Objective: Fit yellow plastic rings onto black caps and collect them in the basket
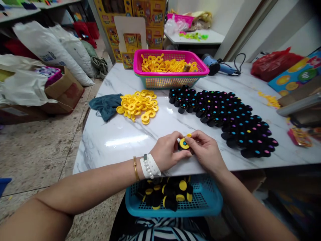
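Observation:
Near the table's front edge, my left hand (168,150) is closed around the side of a small black piece topped by a yellow ring (184,144), with a blue dot in the ring's centre. My right hand (207,150) pinches the same yellow ring from the other side, thumb on its top. The black body is mostly hidden by my fingers. Beyond my left hand lies a heap of loose yellow rings (136,103). To the right stand rows of black cylinders (217,107) with coloured dots on top.
A pink basket (200,68) of yellow parts stands at the back. Below the table edge, a blue basket (208,211) holds black-and-yellow pieces. A dark cloth (106,104) lies left, and a blue corded tool (224,67) lies back right. Boxes and sacks (52,50) stand around the table.

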Motion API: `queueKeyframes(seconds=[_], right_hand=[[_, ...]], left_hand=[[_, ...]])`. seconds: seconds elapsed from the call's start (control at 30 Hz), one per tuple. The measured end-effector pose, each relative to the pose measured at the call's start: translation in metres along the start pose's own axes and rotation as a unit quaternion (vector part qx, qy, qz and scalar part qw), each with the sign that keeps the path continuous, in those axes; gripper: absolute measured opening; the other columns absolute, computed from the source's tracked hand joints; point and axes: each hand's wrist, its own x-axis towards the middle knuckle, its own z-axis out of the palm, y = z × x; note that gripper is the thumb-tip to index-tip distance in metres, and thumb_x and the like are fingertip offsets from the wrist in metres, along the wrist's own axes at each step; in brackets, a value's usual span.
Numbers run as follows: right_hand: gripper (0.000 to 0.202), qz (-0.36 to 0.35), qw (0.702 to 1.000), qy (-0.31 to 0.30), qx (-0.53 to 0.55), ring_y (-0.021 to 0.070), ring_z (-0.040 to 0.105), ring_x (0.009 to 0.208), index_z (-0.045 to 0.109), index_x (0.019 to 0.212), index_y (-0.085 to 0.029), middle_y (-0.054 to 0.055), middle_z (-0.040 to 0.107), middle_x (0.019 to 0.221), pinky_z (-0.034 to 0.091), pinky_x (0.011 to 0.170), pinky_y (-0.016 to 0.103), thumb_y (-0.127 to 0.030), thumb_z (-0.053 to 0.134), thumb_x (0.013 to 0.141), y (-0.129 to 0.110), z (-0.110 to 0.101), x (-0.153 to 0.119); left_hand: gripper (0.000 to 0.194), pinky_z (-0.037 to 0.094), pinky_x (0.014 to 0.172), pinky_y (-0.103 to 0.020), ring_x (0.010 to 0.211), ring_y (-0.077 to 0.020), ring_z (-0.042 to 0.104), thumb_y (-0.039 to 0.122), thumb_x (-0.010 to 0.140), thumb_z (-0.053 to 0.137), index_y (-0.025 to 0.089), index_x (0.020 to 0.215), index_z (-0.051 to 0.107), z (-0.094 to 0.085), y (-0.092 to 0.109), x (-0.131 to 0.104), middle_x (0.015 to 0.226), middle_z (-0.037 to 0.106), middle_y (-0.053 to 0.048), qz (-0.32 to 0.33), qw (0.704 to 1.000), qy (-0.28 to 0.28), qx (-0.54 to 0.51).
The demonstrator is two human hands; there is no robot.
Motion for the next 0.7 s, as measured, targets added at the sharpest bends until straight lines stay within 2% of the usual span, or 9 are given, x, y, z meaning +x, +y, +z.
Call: queueKeyframes(seconds=[0.07, 0.13, 0.27, 0.33, 0.43, 0.53, 0.7], right_hand=[[0.028, 0.012, 1.000, -0.011, 0.003, 0.0095, 0.060, 0.049, 0.061, 0.073, -0.019, -0.002, 0.066, 0.066, 0.051, 0.047, 0.019, -0.042, 0.075, 0.076, 0.000, -0.002, 0.001], [0.029, 0.031, 0.999, -0.018, 0.007, 0.0101, 0.059, 0.045, 0.060, 0.073, -0.018, -0.002, 0.065, 0.061, 0.050, 0.044, 0.020, -0.042, 0.076, 0.075, -0.001, -0.005, 0.001], [0.028, 0.050, 0.999, -0.003, 0.020, 0.0061, 0.046, 0.033, 0.059, 0.070, -0.018, -0.005, 0.057, 0.047, 0.035, 0.031, 0.015, -0.041, 0.075, 0.077, 0.002, -0.011, 0.001], [0.027, 0.047, 0.999, 0.004, 0.016, 0.0045, 0.041, 0.031, 0.060, 0.071, -0.018, -0.006, 0.055, 0.043, 0.029, 0.030, 0.014, -0.040, 0.074, 0.078, 0.004, -0.013, 0.000], [0.027, 0.035, 0.999, 0.013, -0.010, 0.0045, 0.040, 0.031, 0.062, 0.073, -0.018, -0.006, 0.054, 0.042, 0.028, 0.030, 0.014, -0.042, 0.073, 0.079, 0.007, -0.011, -0.002], [0.027, 0.029, 0.999, 0.021, -0.035, 0.0051, 0.040, 0.031, 0.063, 0.074, -0.018, -0.006, 0.053, 0.041, 0.029, 0.030, 0.014, -0.043, 0.072, 0.079, 0.006, -0.006, -0.006], [0.029, 0.019, 0.997, 0.040, -0.065, 0.0063, 0.044, 0.031, 0.060, 0.074, -0.018, -0.006, 0.054, 0.042, 0.034, 0.032, 0.015, -0.044, 0.072, 0.079, 0.002, -0.001, -0.012]], left_hand=[[0.042, 0.045, 0.062, -0.026, 0.066, -0.0127, 0.054, 0.045, 0.070, 0.077, 0.017, 0.097, 0.060, 0.000, -0.002, 0.001, 0.078, 0.060, 0.000, 0.030, 0.999, 0.007, 0.038], [0.040, 0.045, 0.064, -0.026, 0.067, -0.0126, 0.053, 0.040, 0.070, 0.079, 0.016, 0.097, 0.063, -0.001, -0.004, 0.003, 0.081, 0.060, -0.001, 0.045, 0.997, -0.009, 0.057], [0.021, 0.043, 0.064, -0.025, 0.064, -0.0117, 0.051, 0.025, 0.077, 0.072, 0.015, 0.094, 0.067, -0.003, -0.004, 0.004, 0.073, 0.058, 0.000, 0.049, 0.995, -0.047, 0.079], [0.023, 0.043, 0.063, -0.025, 0.063, -0.0115, 0.051, 0.026, 0.077, 0.072, 0.016, 0.096, 0.068, -0.003, -0.003, 0.004, 0.075, 0.059, 0.000, 0.052, 0.995, -0.037, 0.075], [0.025, 0.043, 0.063, -0.023, 0.065, -0.0110, 0.052, 0.028, 0.078, 0.071, 0.020, 0.101, 0.069, -0.001, -0.003, 0.004, 0.080, 0.058, 0.000, 0.068, 0.995, -0.022, 0.064], [0.018, 0.042, 0.064, -0.024, 0.066, -0.0118, 0.052, 0.030, 0.077, 0.071, 0.017, 0.090, 0.069, 0.002, -0.002, 0.004, 0.075, 0.055, 0.000, 0.059, 0.994, -0.015, 0.085], [0.025, 0.041, 0.062, -0.025, 0.068, -0.0141, 0.051, 0.037, 0.077, 0.071, 0.015, 0.079, 0.060, 0.006, -0.003, 0.005, 0.073, 0.052, 0.000, 0.063, 0.989, -0.012, 0.131]])
